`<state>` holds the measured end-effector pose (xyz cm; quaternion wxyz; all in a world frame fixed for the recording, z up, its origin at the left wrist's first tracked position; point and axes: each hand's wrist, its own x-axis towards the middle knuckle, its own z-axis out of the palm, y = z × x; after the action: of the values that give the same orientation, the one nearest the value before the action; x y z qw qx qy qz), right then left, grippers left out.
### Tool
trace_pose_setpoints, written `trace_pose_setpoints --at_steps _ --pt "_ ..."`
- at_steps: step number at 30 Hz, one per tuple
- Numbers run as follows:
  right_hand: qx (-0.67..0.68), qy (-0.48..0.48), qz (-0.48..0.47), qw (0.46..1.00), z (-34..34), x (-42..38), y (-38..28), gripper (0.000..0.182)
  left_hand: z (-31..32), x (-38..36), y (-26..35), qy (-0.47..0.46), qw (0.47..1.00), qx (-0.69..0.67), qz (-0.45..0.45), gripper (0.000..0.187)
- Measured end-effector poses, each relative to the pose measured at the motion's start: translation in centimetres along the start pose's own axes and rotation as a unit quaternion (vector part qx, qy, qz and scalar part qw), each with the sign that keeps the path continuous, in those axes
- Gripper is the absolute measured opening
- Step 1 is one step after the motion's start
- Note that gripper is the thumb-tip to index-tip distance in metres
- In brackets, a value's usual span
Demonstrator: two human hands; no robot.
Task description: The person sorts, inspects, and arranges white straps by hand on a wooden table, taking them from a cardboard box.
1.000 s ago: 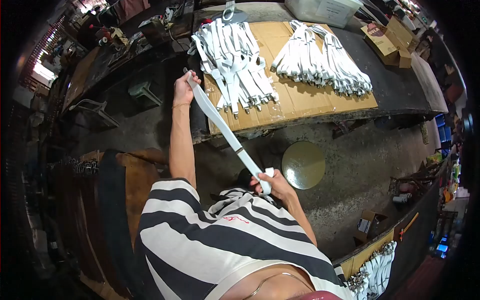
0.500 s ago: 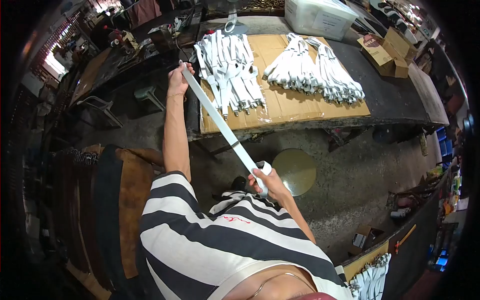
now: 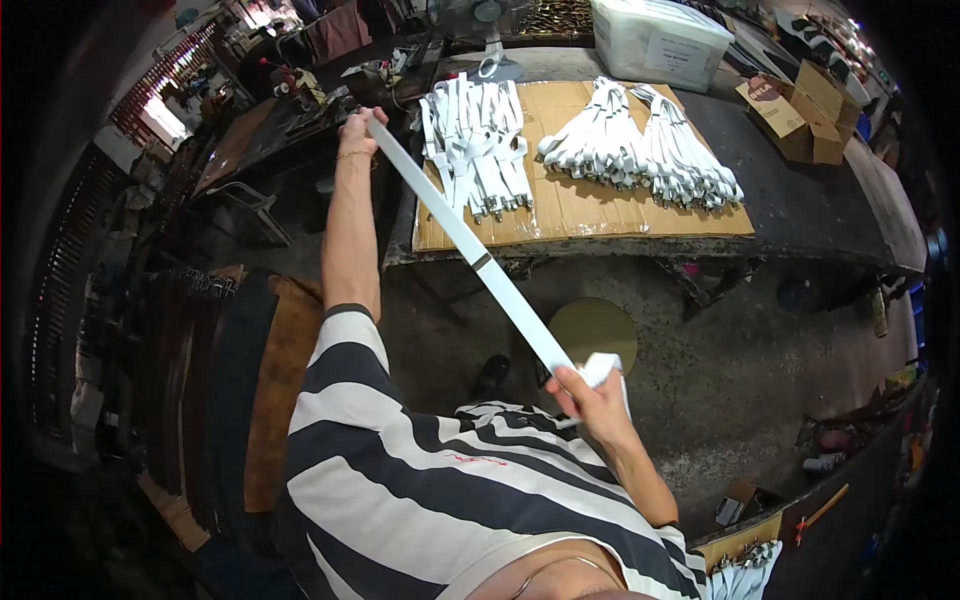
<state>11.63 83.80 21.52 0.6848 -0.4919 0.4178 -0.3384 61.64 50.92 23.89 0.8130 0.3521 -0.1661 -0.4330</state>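
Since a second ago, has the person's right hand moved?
Yes: the right hand has shifted right and lower in view, judged against the cardboard sheet.

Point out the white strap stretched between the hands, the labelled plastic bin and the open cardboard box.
White strap [image 3: 500,287]: head view, on its flat face near mid-length.
Labelled plastic bin [image 3: 655,50]: head view, on its front wall.
Open cardboard box [image 3: 772,107]: head view, on its printed panel.
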Motion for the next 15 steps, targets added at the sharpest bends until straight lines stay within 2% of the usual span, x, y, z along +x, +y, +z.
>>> trace_pose_setpoints --at_steps 1,2,3,4,6,7,8,9,10,11,12,13,14,15 --pt "0.017 -0.002 -0.006 1.000 -0.9 -1.5 -0.2 0.027 -0.4 0.8 0.9 0.025 0.999 -0.018 0.028 0.007" --pt "0.000 -0.006 0.000 1.000 -1.9 -3.3 -0.8 0.027 -0.9 1.2 2.8 0.008 0.999 0.031 0.011 0.011" --pt "-0.018 -0.009 0.006 1.000 -2.9 -5.2 -1.4 0.026 -2.1 2.5 4.2 -0.018 0.999 0.023 0.031 0.011" --pt "-0.024 -0.017 0.007 1.000 -4.2 -7.2 -1.9 0.024 -2.7 3.4 5.8 0.023 0.997 0.039 0.067 0.010" --pt "-0.012 -0.014 0.023 1.000 -6.1 -11.4 -2.7 0.021 -5.2 5.2 10.2 -0.002 0.994 0.055 0.089 0.009" --pt "0.005 -0.001 0.037 0.999 -7.0 -13.7 -3.2 0.020 -6.9 6.8 13.4 0.005 0.995 0.073 0.067 0.010" --pt "-0.050 0.017 0.022 0.998 -8.3 -16.2 -2.9 0.019 -6.9 6.3 16.0 0.031 0.994 0.058 0.086 0.009" --pt "-0.106 0.036 0.006 0.994 -9.3 -18.1 -3.0 0.019 -5.4 3.6 18.4 0.069 0.986 0.116 0.100 0.007" --pt "-0.162 0.012 -0.020 0.987 -9.7 -19.2 -4.9 0.020 -4.6 2.9 19.6 0.067 0.986 0.118 0.097 0.007" --pt "-0.215 -0.012 -0.043 0.976 -10.0 -20.0 -6.2 0.024 -4.5 2.6 21.1 0.062 0.981 0.122 0.136 0.006" --pt "-0.189 0.139 -0.084 0.968 -9.1 -21.6 -5.2 0.030 -4.9 2.6 22.9 0.058 0.975 0.126 0.176 0.006" --pt "-0.294 0.009 -0.131 0.947 -10.6 -21.6 -5.7 0.027 -5.4 3.1 24.7 0.053 0.967 0.127 0.216 0.006" --pt "-0.246 -0.026 0.055 0.967 -10.4 -21.8 -7.8 0.037 -6.9 5.6 27.5 0.019 0.968 0.169 0.184 0.006" --pt "-0.215 -0.045 0.241 0.945 -10.3 -22.1 -9.9 0.053 -7.7 7.8 29.3 -0.016 0.966 0.207 0.154 0.006"
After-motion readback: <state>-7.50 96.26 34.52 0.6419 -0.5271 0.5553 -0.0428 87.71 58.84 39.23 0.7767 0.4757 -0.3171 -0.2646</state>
